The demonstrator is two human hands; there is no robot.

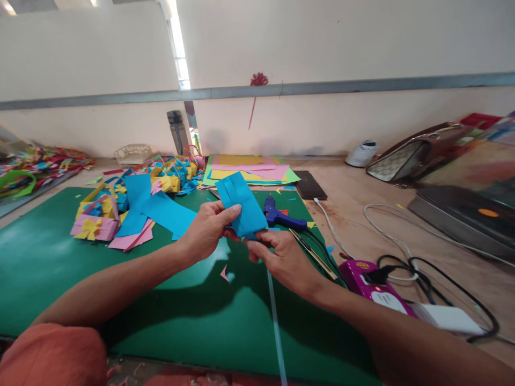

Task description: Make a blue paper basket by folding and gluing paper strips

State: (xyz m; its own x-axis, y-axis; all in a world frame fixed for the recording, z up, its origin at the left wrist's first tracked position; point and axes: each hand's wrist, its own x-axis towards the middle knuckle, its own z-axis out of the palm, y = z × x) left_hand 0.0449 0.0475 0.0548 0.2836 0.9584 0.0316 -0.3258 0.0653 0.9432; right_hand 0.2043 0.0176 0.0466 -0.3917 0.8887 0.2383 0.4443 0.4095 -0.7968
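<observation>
A folded piece of blue paper (242, 203) is held up above the green mat, tilted, between both hands. My left hand (211, 225) grips its left side, the thumb lying across the front face. At the lower right corner, my right hand (277, 254) pinches the paper's edge; its fingertips are partly hidden behind. Just right of the paper lies a blue glue gun (281, 216). Loose blue sheets (167, 212) and a pink paper basket with a yellow bow (96, 222) rest to the left of my left hand.
Stacked coloured paper (249, 167) lies behind the hands, beside a black phone (310, 185). A utility knife (311, 252) is near my right forearm. A purple power strip (374, 287) with tangled cables stands at right. More small paper baskets (173, 174) and a bottle (177, 131) are back left.
</observation>
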